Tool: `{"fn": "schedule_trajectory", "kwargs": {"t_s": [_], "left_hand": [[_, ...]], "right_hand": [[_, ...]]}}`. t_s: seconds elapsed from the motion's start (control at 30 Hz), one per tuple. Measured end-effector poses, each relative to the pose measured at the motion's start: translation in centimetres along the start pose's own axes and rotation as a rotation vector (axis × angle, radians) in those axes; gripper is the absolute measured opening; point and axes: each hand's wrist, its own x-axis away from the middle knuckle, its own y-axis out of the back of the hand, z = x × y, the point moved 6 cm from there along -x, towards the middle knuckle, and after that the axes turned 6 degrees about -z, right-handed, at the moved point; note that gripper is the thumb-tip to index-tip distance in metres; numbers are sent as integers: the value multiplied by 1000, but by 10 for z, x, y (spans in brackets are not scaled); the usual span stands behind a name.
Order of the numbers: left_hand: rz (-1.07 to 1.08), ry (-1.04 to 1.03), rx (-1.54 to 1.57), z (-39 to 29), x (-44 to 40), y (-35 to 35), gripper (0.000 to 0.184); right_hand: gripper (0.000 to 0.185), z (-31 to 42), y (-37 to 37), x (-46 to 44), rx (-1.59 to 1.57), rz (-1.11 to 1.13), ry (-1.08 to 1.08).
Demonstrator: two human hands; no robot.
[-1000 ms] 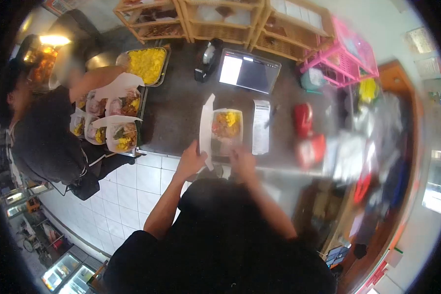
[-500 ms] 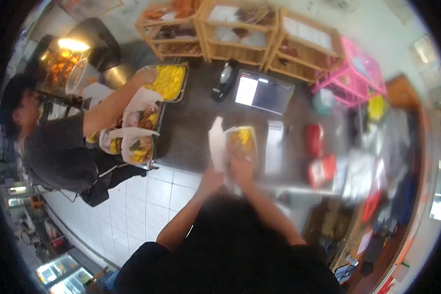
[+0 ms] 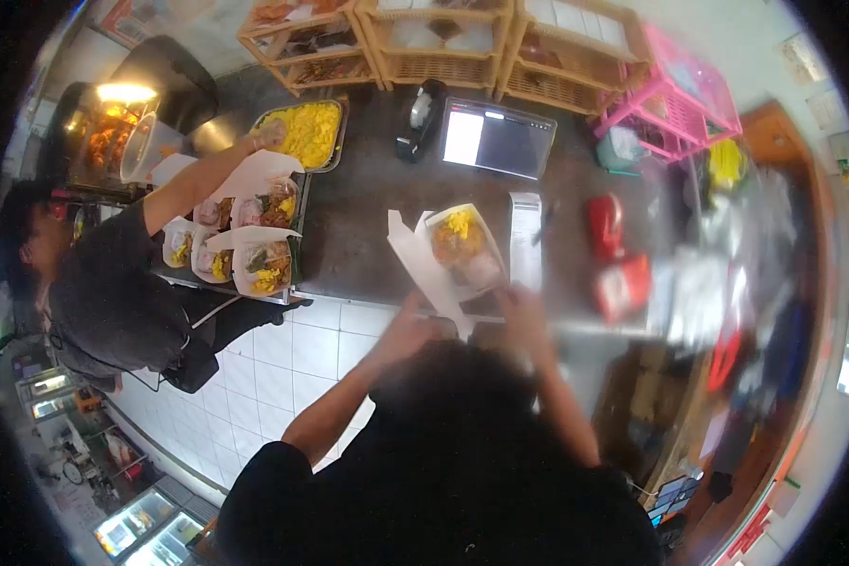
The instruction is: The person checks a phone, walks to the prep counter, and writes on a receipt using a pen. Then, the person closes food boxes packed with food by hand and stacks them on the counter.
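1. Counter [image 3: 354,222], dark, one; it bears most pieces below.
2. Wooden racks [image 3: 443,71], three, side by side along the far edge; no label legible.
3. Co-worker [image 3: 113,274], one, dark top; one hand [image 3: 272,134] reaches to the yellow food.
4. Pink rack [image 3: 670,108], plastic, one, right of the wooden racks.
5. Filled boxes [image 3: 264,269], white, lids raised, at least five, grouped at the left; exact count hidden by lids.
6. Tablet [image 3: 498,139], one, screen part white, part dark; writing too small to read.
7. Food box [image 3: 467,250], white, one, open, at the counter's near edge before the wearer; lid [image 3: 429,269] swung out to the left; yellow and brown food within; no brand visible.
8. Yellow food [image 3: 304,132], one tray, far left.
9. Receipt [image 3: 525,241], white paper strip, one, just right of the food box; print illegible.
10. Red packs [image 3: 623,288], two, right of the receipt; lettering blurred.
11. Hands, two. Left hand [image 3: 413,330] at the lid's near end, fingers bent; right hand [image 3: 524,316] at the box's near right corner, fingers blurred. Whether either pinches cannot be told.
12. Black device [image 3: 418,121], one, left of the tablet.
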Motion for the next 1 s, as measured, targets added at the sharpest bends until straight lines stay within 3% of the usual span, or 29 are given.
{"fn": "schedule_trajectory", "kwargs": {"t_s": [0.03,0.07,0.1,0.13,0.17,0.2,0.23,0.27,0.33,0.47,0.53,0.57,0.6,0.73,0.8,0.83,1.0], "left_hand": [[-140,62,-220,44,-14,24,64],[-262,154,-427,88,-27,49,53],[-386,173,-211,70,-42,63,41],[-367,91,-276,84,-65,75,38],[-369,46,-137,90,-88,78,36],[-365,1,2,95,-110,81,34],[-376,3,341,92,-126,75,33],[-372,3,353,86,-140,74,33],[-193,202,56,83,-162,66,34],[-101,144,137,132,-168,83,36],[49,-77,123,105,-131,82,37],[-37,103,18,107,-119,76,38],[-36,111,13,101,-108,73,38],[-128,-46,-121,115,-77,70,36],[-221,187,-252,87,-69,69,35],[-209,111,-5,96,-66,66,36],[-204,104,51,83,-58,68,33]], "right_hand": [[23,-18,-2,11,114,1,140],[23,-19,-1,12,112,-6,135],[25,-26,-4,15,10,71,-6],[27,-23,-3,17,-40,107,-80],[28,-21,-3,20,-88,140,-156],[31,7,-6,14,-180,163,-46],[33,16,-15,10,-218,176,8],[35,24,-23,6,-258,190,62],[33,-25,-73,-1,-575,396,-481],[42,-34,-77,1,-709,341,-453],[46,-33,-70,5,-930,396,-285],[46,-31,-60,4,-934,400,-286],[46,-30,-49,5,-814,423,-360],[44,-61,-48,1,-566,457,-491],[46,-87,-67,-9,-481,531,-477],[52,-89,-71,-13,-455,523,-424],[57,-82,-59,-22,-358,508,-289]]}}
